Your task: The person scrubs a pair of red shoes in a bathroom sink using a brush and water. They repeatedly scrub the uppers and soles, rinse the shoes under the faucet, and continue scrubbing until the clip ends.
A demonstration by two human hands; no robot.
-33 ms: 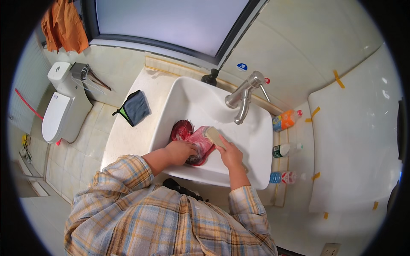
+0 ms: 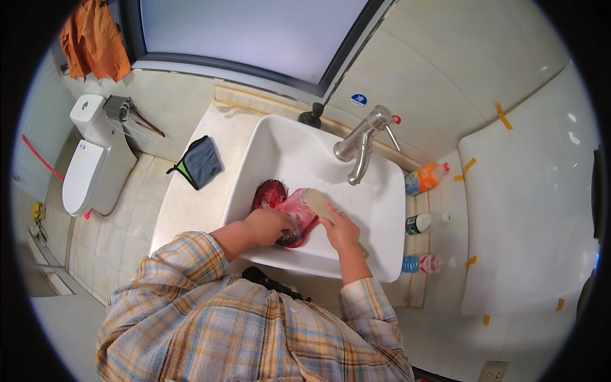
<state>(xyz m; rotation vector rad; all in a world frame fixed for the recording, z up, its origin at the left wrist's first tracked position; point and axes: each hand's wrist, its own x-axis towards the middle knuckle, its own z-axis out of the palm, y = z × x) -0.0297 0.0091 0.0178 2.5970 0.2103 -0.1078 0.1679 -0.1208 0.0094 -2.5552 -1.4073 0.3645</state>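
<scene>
In the white sink (image 2: 382,245) lies a wet red item (image 2: 296,205), pinkish with suds on top; its exact kind I cannot make out. Its rounded far-left end (image 2: 270,193) is darker and shiny. My left hand (image 2: 268,227) has its fingers bent over the item's near-left side, holding it against the basin; part of that grip is hidden. My right hand (image 2: 342,230) is closed on a pale beige scrubbing brush (image 2: 317,205), which rests on the sudsy right part of the red item. The brush's underside is out of sight.
A metal faucet (image 2: 364,149) rises at the sink's far right, near a black stopper-like object (image 2: 311,116). A grey-and-green cloth (image 2: 198,163) lies on the left counter (image 2: 184,207). Along the right ledge lie an orange-labelled bottle (image 2: 425,179), a green-labelled bottle (image 2: 420,223) and a blue-tinted bottle (image 2: 420,264).
</scene>
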